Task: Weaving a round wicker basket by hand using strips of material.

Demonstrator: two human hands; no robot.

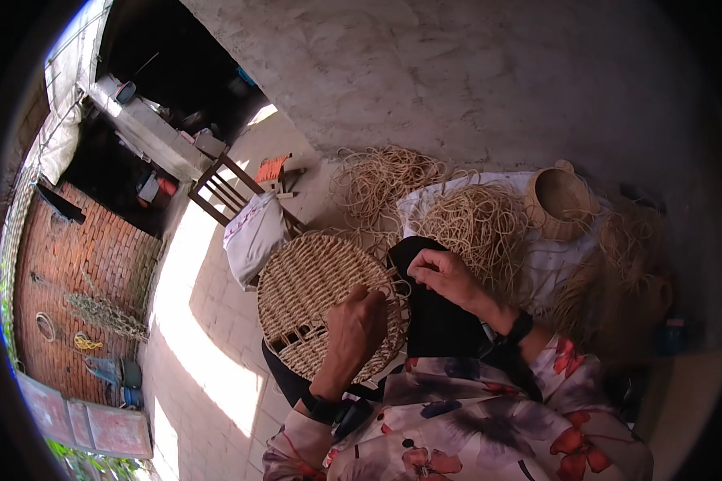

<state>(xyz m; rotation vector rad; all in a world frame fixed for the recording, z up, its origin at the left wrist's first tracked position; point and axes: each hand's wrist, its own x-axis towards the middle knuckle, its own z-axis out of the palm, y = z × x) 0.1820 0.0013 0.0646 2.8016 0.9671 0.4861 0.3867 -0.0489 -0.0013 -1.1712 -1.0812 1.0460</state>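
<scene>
A round, flat piece woven from straw-coloured cord (313, 272) rests on my lap, with a dark slit-like gap across its lower part. Over its right half is my left hand (357, 330), closed, knuckles up. A pale loop of cord shows by its fingertips at the weave's right edge; what the fingers grip is hidden. My right hand (448, 276) is raised just beyond that edge, above my dark-clothed leg. Its fingers are curled and the thumb presses against them; whatever they hold is too small to tell.
Loose cord heaps (473, 220) lie ahead and to the right, partly on a white cloth (425, 192). A woven basket (560, 204) tips toward me there. Ahead left stand a wooden chair (225, 188) with a pale cushion (257, 232) and a low orange-topped stool (271, 168). A rough wall (473, 80) rises behind.
</scene>
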